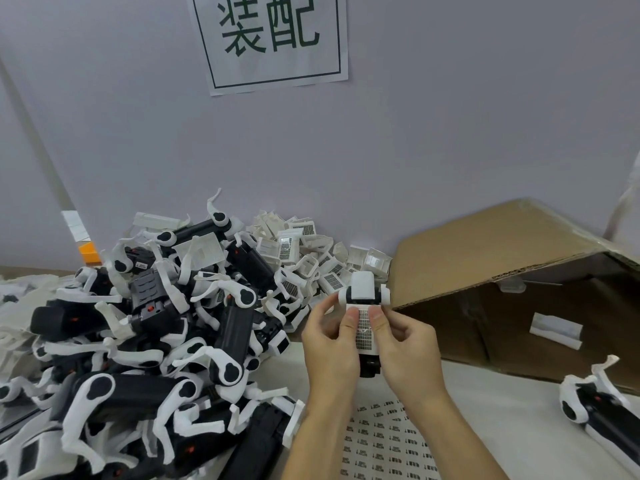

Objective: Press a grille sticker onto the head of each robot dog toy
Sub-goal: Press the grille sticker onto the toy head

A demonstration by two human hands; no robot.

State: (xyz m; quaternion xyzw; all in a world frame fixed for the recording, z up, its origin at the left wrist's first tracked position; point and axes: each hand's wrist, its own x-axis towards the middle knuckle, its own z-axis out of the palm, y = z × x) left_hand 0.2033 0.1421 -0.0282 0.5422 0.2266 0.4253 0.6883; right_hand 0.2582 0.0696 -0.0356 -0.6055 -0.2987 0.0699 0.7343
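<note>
A black-and-white robot dog toy (364, 292) is held upright in front of me, between both hands. My left hand (332, 344) grips its left side and its thumb presses on the grille sticker (364, 329) on the toy's head. My right hand (403, 344) grips the right side, with its thumb on the sticker's upper right edge. The sticker is a white strip with a black grid pattern. The toy's dark lower body (369, 367) shows below the hands.
A large heap of robot dog toys (145, 341) fills the left of the table. White head shells with grilles (304, 258) lie piled behind the hands. An open cardboard box (512, 271) stands right. One toy (595, 410) lies at lower right. A sticker sheet (384, 441) lies under my wrists.
</note>
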